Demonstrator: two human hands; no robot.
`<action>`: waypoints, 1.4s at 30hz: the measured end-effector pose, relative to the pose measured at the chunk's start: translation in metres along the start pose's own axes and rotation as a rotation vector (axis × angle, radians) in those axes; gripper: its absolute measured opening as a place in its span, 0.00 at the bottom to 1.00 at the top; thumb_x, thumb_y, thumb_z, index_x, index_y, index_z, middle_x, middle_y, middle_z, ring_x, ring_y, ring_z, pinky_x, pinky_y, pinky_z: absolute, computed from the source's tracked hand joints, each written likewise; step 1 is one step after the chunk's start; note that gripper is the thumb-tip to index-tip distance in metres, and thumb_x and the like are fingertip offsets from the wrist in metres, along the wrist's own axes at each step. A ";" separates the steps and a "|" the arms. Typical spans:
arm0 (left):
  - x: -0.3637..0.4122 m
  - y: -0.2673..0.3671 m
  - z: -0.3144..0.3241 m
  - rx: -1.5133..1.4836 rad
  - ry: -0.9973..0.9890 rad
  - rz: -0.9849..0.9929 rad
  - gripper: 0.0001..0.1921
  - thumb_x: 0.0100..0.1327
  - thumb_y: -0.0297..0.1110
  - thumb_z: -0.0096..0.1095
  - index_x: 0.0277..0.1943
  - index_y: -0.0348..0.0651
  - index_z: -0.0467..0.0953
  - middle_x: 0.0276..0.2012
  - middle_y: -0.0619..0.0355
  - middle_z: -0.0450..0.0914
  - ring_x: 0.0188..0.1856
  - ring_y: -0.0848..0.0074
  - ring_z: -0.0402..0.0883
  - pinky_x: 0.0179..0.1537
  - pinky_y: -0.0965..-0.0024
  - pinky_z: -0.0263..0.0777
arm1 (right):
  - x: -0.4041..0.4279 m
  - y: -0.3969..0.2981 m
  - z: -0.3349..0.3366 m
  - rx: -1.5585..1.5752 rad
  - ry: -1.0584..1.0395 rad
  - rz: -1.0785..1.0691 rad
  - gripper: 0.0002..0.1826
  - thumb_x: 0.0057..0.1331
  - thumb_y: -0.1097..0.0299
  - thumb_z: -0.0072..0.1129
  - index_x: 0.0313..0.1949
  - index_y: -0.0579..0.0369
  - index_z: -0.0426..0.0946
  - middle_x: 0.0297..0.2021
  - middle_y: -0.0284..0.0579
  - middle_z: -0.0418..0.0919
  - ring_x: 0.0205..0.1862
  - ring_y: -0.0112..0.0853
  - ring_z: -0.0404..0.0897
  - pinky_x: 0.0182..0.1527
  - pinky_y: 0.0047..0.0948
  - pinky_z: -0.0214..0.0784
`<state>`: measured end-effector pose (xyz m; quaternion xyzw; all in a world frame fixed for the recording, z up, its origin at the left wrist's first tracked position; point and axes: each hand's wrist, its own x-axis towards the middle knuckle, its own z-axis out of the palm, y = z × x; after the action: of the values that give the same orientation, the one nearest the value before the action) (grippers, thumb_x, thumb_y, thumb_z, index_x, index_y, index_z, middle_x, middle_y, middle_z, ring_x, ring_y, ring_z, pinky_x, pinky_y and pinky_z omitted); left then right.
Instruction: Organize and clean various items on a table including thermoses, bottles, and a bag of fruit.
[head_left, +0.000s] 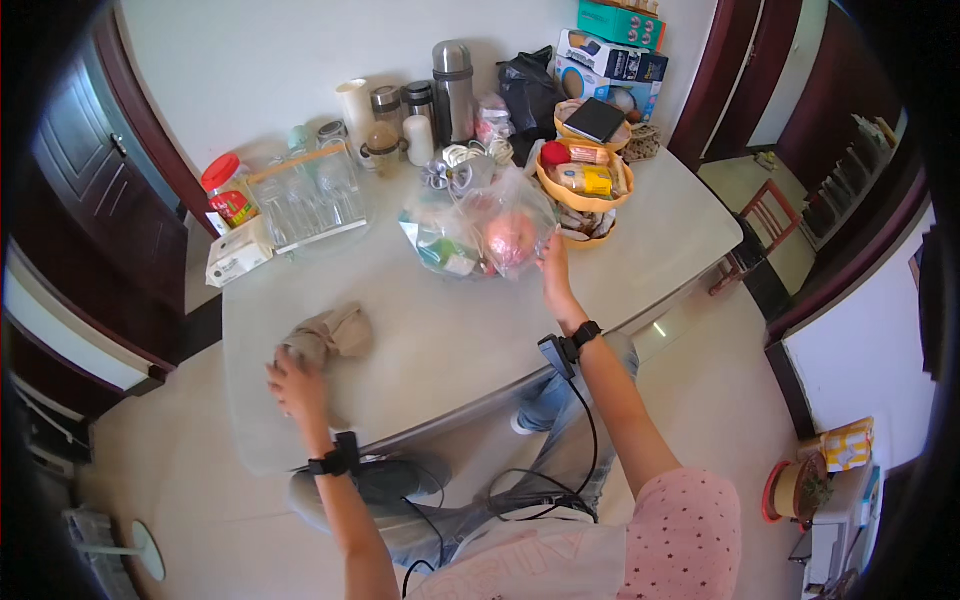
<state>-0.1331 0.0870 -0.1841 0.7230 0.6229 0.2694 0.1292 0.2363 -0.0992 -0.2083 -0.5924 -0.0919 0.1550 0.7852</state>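
Note:
A crumpled beige cloth (330, 334) lies on the light tabletop (427, 337), near its left end. My left hand (296, 382) is at the cloth's near left side, fingers spread and touching or just over it; whether they grip it is not plain. My right hand (555, 259) reaches to the right side of a clear plastic bag (510, 229) with round reddish fruit inside. Its fingertips are at the bag's edge, and I cannot tell if they pinch the film. Beside that bag, a second bag (442, 247) with something green in it rests on the left.
Drinking glasses stand in a rack (311, 199) by a red-lidded jar (231, 195) and a wipes pack (240, 251). Behind the bags are a steel thermos (453, 94), cups and a black bag (529, 82). A tiered yellow snack basket (585, 199) stands right. Cables hang from both wrists.

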 end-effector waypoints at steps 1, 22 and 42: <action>-0.017 0.033 0.001 0.165 0.022 0.068 0.31 0.55 0.32 0.56 0.63 0.47 0.58 0.61 0.39 0.59 0.62 0.48 0.59 0.60 0.55 0.56 | 0.006 0.004 0.001 0.002 -0.002 0.001 0.31 0.68 0.43 0.33 0.58 0.55 0.59 0.52 0.44 0.67 0.50 0.34 0.70 0.52 0.37 0.63; -0.023 0.147 0.090 -1.297 -0.765 -0.316 0.34 0.61 0.62 0.43 0.63 0.46 0.59 0.56 0.56 0.68 0.54 0.67 0.70 0.52 0.59 0.64 | -0.089 0.017 0.038 0.044 0.083 -0.214 0.23 0.71 0.57 0.33 0.52 0.66 0.62 0.47 0.54 0.69 0.48 0.38 0.69 0.51 0.36 0.60; -0.122 0.038 0.083 -0.914 -0.153 0.292 0.18 0.65 0.28 0.46 0.57 0.36 0.63 0.50 0.51 0.70 0.47 0.72 0.72 0.43 0.71 0.70 | -0.072 -0.077 0.039 -0.990 -0.561 -0.686 0.21 0.56 0.63 0.61 0.41 0.58 0.62 0.37 0.48 0.68 0.40 0.39 0.70 0.45 0.34 0.64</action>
<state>-0.0648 -0.0262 -0.2603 0.6899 0.3214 0.4767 0.4399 0.1665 -0.1091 -0.1211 -0.7576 -0.5366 -0.0162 0.3714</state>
